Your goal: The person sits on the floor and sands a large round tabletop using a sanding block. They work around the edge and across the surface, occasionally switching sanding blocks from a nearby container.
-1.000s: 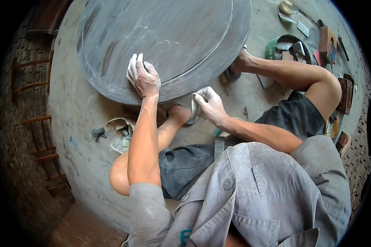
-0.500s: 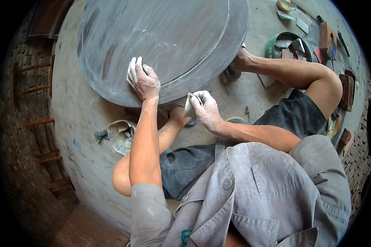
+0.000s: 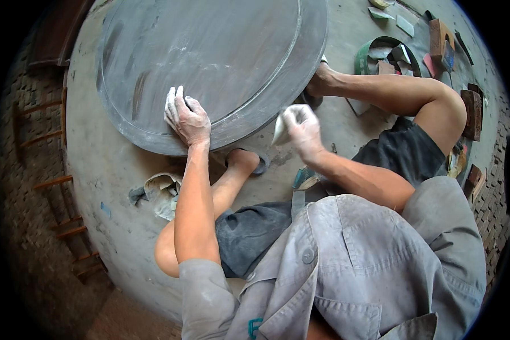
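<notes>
A large round grey wooden panel (image 3: pixel 209 62) lies before me, dusty, with a grooved line running around inside its rim. My left hand (image 3: pixel 189 120), white with dust, rests open on the panel's near edge, fingers pointing away from me. To the right, off the panel's near right edge, my right hand (image 3: pixel 305 129) is raised and a little blurred. Its fingers pinch a small pale folded piece of sandpaper (image 3: pixel 278 132), which hangs down on the hand's left side, apart from the panel.
At the far right, a green round container (image 3: pixel 361 61) holds assorted pieces, with a wooden block (image 3: pixel 440 41) beside it. Dark wooden blocks (image 3: pixel 471 115) lie beyond my right knee. A crumpled pale bag (image 3: pixel 163 190) lies left of my left leg. Wooden frames (image 3: pixel 67 207) stand at far left.
My right hand has moved right and slightly away from me with the sandpaper. My left hand stays on the panel's edge. The whole view has shifted slightly.
</notes>
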A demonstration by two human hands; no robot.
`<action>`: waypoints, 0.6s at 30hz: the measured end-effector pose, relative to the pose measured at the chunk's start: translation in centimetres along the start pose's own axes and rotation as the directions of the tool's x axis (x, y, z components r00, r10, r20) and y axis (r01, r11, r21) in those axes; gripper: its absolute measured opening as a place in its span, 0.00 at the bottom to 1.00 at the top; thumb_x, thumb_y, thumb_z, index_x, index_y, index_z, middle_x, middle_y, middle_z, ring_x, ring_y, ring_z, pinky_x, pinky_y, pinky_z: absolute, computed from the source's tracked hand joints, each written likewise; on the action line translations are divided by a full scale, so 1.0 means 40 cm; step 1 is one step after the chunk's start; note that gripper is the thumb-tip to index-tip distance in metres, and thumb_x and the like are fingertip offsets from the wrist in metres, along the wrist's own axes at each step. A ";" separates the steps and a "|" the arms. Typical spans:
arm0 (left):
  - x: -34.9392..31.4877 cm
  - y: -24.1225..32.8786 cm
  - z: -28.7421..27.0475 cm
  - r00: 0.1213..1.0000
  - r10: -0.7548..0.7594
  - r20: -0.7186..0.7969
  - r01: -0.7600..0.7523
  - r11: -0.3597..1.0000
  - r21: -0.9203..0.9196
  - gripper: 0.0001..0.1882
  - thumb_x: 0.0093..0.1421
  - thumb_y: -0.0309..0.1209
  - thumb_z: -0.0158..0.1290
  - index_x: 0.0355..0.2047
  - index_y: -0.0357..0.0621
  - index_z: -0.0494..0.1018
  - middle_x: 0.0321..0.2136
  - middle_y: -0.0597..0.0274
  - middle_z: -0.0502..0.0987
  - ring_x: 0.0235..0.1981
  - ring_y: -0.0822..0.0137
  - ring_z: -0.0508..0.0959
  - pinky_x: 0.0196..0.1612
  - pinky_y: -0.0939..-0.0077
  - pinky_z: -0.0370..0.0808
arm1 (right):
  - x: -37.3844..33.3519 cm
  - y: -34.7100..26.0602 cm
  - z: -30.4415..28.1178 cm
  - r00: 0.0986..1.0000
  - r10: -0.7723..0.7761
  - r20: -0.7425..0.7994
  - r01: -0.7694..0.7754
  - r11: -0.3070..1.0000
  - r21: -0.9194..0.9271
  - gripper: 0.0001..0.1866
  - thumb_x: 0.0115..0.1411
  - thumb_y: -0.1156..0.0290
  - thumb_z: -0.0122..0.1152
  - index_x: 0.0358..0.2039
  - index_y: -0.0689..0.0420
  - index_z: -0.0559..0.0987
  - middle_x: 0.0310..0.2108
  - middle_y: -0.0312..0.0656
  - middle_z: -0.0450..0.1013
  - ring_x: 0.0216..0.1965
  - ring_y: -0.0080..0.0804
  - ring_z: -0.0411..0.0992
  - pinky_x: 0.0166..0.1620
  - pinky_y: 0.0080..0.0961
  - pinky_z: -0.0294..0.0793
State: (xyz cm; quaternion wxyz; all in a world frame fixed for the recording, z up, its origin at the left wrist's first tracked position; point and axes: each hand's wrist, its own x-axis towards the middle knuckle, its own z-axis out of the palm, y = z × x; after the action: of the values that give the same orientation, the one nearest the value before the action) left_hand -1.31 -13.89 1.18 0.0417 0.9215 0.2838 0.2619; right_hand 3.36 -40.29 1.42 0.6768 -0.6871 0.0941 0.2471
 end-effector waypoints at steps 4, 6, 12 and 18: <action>0.001 -0.001 -0.008 1.000 0.014 0.004 -0.014 1.000 0.009 0.18 0.64 0.31 0.48 0.54 0.44 0.74 0.57 0.51 0.73 0.59 0.51 0.71 0.63 0.53 0.63 | 0.096 -0.058 -0.052 0.996 -0.055 -0.070 0.057 0.998 0.031 0.12 0.68 0.64 0.60 0.39 0.61 0.74 0.33 0.40 0.75 0.34 0.22 0.70 0.39 0.24 0.74; -0.002 0.004 -0.006 1.000 0.016 0.002 -0.016 1.000 0.018 0.18 0.64 0.30 0.47 0.54 0.44 0.74 0.58 0.51 0.73 0.60 0.51 0.71 0.63 0.53 0.63 | 0.074 -0.060 -0.009 0.989 0.002 -0.148 0.012 0.996 0.092 0.11 0.68 0.65 0.59 0.38 0.62 0.73 0.32 0.41 0.74 0.36 0.24 0.71 0.41 0.26 0.74; -0.006 0.008 0.000 1.000 0.013 0.005 -0.013 1.000 -0.005 0.18 0.65 0.29 0.47 0.54 0.44 0.74 0.58 0.52 0.73 0.60 0.52 0.71 0.63 0.53 0.63 | -0.107 0.066 0.084 0.994 -0.024 0.103 0.027 0.999 -0.034 0.10 0.67 0.67 0.58 0.38 0.61 0.72 0.31 0.42 0.73 0.36 0.26 0.71 0.41 0.30 0.74; 0.001 0.011 0.002 1.000 0.016 0.004 -0.016 1.000 -0.006 0.18 0.65 0.29 0.47 0.54 0.44 0.74 0.57 0.51 0.74 0.60 0.52 0.71 0.63 0.53 0.63 | -0.050 0.030 0.057 1.000 0.006 -0.018 -0.006 1.000 0.013 0.10 0.69 0.68 0.54 0.42 0.62 0.70 0.31 0.42 0.73 0.34 0.27 0.71 0.41 0.29 0.73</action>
State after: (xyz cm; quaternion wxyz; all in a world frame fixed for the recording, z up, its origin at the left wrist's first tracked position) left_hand -1.03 -14.24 1.24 0.0427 0.9242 0.2754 0.2611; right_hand 0.59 -38.56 1.39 0.6797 -0.6844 0.1040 0.2424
